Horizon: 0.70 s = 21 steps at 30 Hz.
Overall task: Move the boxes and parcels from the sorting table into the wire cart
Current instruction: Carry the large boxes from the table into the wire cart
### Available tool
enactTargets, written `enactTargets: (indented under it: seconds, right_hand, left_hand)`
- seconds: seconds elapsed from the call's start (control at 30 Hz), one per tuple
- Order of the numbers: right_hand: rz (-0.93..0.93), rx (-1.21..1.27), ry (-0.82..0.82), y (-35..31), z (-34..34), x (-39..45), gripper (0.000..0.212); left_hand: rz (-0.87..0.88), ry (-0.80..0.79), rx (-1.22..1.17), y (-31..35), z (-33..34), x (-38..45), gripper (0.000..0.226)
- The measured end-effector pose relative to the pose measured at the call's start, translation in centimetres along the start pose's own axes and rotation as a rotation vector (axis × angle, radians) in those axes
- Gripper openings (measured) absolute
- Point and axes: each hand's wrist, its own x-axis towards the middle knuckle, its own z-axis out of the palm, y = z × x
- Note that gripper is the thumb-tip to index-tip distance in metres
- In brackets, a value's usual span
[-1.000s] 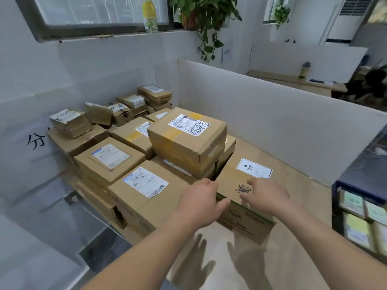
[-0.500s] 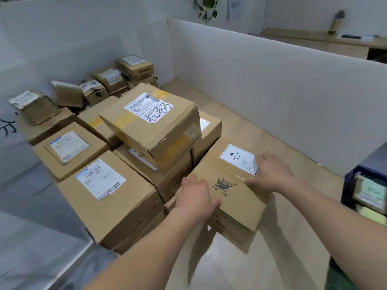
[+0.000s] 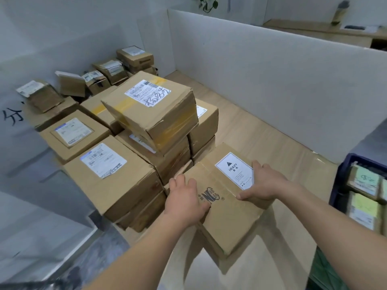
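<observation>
Both hands grip a brown cardboard box (image 3: 228, 201); white HEAVY label (image 3: 234, 170).

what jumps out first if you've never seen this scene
Both hands, left and right, grip the HEAVY-labelled box at the table's near edge. Behind it, left of centre, a tilted box with handwriting tops the stack.
</observation>
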Motion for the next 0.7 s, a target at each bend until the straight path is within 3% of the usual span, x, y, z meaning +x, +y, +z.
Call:
enactTargets:
  seconds: [0.33,0.43,0.53,0.7]
  right_hand:
    - [-0.036,0.073,-0.024,-4.2,6.9,-10.2,0.113]
    - [-0.05,0.094,-0.014,-5.7,9.1,-12.9,0.114]
    - [-0.052,0.1,-0.009,-6.9,10.8,-15.4,0.106]
    - [-0.069,0.156,-0.013,-8.5,13.1,-18.6,0.091]
  left_hand:
    - [-0.055,0.157,-0.215,-6.0,3.5,-13.4,0.05]
    - [-0.162,0.235,-0.397,-7.7,5.3,-18.3,0.057]
    - [-0.348,0.263,-0.749,-8.7,6.3,-21.8,0.064]
    - [-0.5,0.196,-0.912,-11.0,6.5,-25.5,0.043]
